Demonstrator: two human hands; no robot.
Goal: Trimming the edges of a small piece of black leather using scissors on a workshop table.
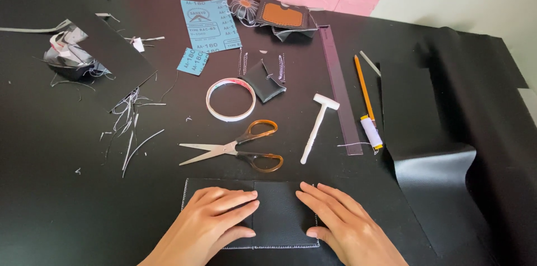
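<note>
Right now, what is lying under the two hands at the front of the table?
A flat black leather piece with white stitching along its edges lies under the left hand and right hand, on the black table. The parts beneath the palms are covered.

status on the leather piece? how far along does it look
Done, by the look of it: the black leather piece is cut and has white stitching along its left and bottom edges. In hand: the left hand and right hand press flat on it, holding nothing. The scissors and white mallet lie idle above. Left: I can't tell whether the right edge, under the right hand, is stitched.
</note>
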